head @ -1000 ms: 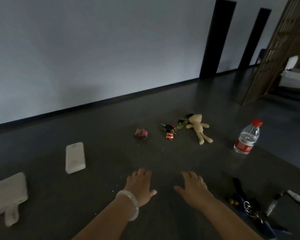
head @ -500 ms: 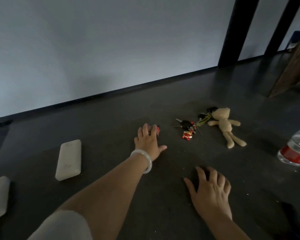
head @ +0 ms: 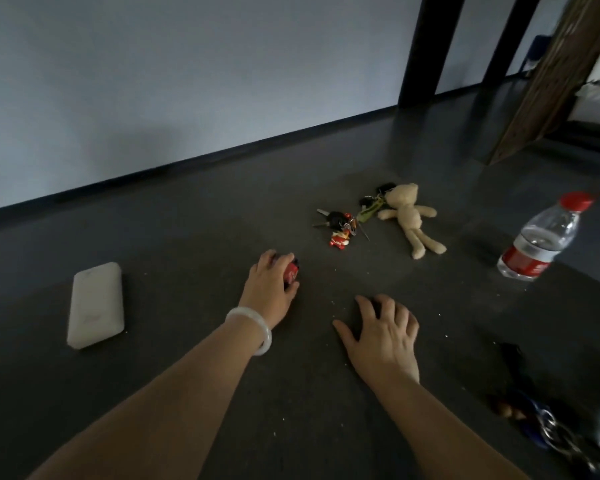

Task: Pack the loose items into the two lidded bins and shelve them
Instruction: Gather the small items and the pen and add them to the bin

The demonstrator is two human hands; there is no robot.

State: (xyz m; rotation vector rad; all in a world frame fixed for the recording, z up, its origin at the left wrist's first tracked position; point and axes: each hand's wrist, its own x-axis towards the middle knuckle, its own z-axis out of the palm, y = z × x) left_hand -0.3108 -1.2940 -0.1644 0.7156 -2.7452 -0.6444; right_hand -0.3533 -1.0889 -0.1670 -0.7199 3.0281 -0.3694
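Dark floor [head: 194, 216] under everything, with all loose items lying on it. Far left of the beige plush bear [head: 409, 216], nearer the camera: white rounded slab [head: 96, 304], flat on the floor. Right of the bear, well apart: clear water bottle [head: 537, 239], standing, red cap uppermost, red label near the base. The bear itself face up, legs toward the camera. Nearer the camera than the bear, slightly left: right hand [head: 383, 336], palm down on the floor, fingers spread and slightly bent, holding nothing. Further left of the bear, also nearer the camera: left hand [head: 272, 289], fingers curled over a small red item [head: 291, 271] and gripping it low at the floor; contact between item and floor not determinable. Just left of the bear: key bunch [head: 340, 226] with black fobs, a green strap and a small red figure. Right of the bear, close to the camera at the lower corner: blue strap with metal ring [head: 548, 424], blurred. White bangle [head: 253, 329] on the left wrist.
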